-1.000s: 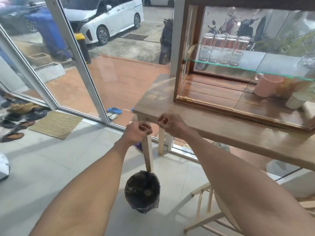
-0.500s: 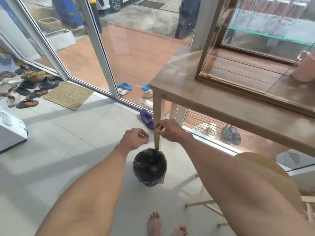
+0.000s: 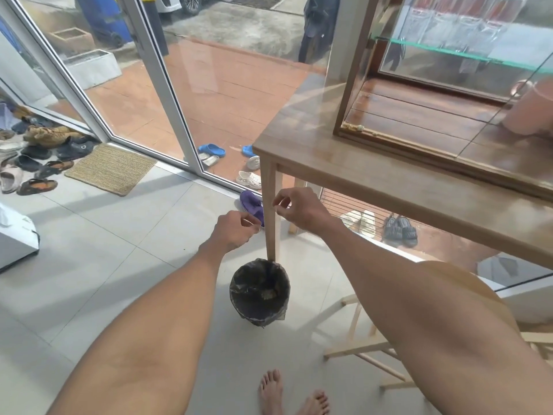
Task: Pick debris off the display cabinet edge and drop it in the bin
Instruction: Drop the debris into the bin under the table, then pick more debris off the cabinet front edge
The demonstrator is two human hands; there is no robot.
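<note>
1. Both my hands hang over the bin (image 3: 259, 292), which sits on the floor right by the table leg (image 3: 270, 211), mouth facing up.
2. Left hand (image 3: 236, 229): fingertips pinched narrow; can't tell if anything's in there.
3. Right hand (image 3: 299, 209): thumb and finger apart, looks empty.
4. Debris (image 3: 353, 127) runs in a line along the display cabinet (image 3: 389, 142) front edge.

Bright daylight through glass, reflections, wide-angle bending
</note>
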